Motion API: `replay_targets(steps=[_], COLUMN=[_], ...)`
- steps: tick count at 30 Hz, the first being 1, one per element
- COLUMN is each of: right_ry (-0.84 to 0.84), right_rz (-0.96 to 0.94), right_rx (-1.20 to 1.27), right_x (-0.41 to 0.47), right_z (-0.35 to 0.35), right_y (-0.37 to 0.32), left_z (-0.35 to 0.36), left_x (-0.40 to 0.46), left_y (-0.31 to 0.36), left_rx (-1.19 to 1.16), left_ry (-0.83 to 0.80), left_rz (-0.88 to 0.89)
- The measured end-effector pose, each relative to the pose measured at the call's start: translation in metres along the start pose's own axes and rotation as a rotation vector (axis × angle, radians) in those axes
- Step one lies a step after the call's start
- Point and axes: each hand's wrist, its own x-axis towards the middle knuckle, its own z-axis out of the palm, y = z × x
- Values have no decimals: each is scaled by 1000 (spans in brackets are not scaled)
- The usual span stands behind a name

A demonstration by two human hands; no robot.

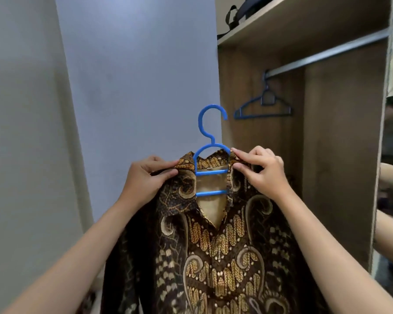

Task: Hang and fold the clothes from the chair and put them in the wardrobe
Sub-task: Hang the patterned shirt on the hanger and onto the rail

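Wardrobe (340,155) rail (327,53) with one empty hanger (262,107)

No readable text, labels, brands or numbers anywhere in view. The shirt (213,257) I'm holding has only a brown-and-gold pattern, no lettering. A small pale tab sits inside its collar (210,168), behind the hanger (211,155), too small to read. The hanger itself has no visible markings, and neither does the second hanger (262,105) on the wardrobe rail (327,53). The wardrobe (338,155) panels are plain wood grain. The bag (243,12) on the top shelf shows no legible logo.
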Motion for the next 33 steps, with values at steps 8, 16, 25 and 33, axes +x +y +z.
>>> replay_targets(steps=[8, 16, 25, 33], right_ry=[100, 116, 246, 352], right_rz=[174, 197, 264, 194], right_rx=[-96, -121, -358, -319], right_x=[42, 81, 117, 177], right_z=[25, 23, -2, -36], right_y=[74, 124, 179, 231], left_z=[70, 122, 194, 239], left_x=[82, 157, 211, 273], left_y=[-50, -64, -45, -8], left_rx=[-53, -96, -15, 43], left_ry=[25, 18, -24, 18], left_rz=[12, 46, 22, 110])
